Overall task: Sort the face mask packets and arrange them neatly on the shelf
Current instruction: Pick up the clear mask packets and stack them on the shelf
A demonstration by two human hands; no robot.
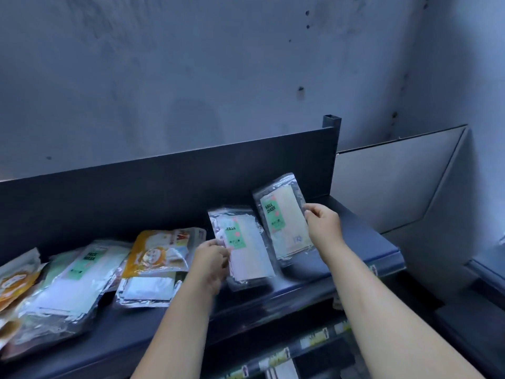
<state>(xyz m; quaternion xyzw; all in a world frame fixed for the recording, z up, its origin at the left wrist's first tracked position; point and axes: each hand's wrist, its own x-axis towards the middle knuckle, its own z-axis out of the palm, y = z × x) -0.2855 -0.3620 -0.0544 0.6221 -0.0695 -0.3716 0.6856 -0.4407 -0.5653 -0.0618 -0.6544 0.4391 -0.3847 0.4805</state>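
Mid-frame on my feed I've got two clear green-label mask packets, the left packet (pixel 243 250) pinched at its edge by the left hand (pixel 211 262), the right packet (pixel 284 222) pinched by the right hand (pixel 323 225), above the dark shelf (pixel 355 242), with the messy pile (pixel 82 283) at lower left.

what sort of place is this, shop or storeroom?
Probably a retail shop: a dark metal display shelf, price labels along the lower shelf's edge, and sealed face mask packets piled up.

"FACE MASK" on rightmost packet (pixel 282 217) and pile packet (pixel 82 269), "MASK" on middle packet (pixel 243 247)
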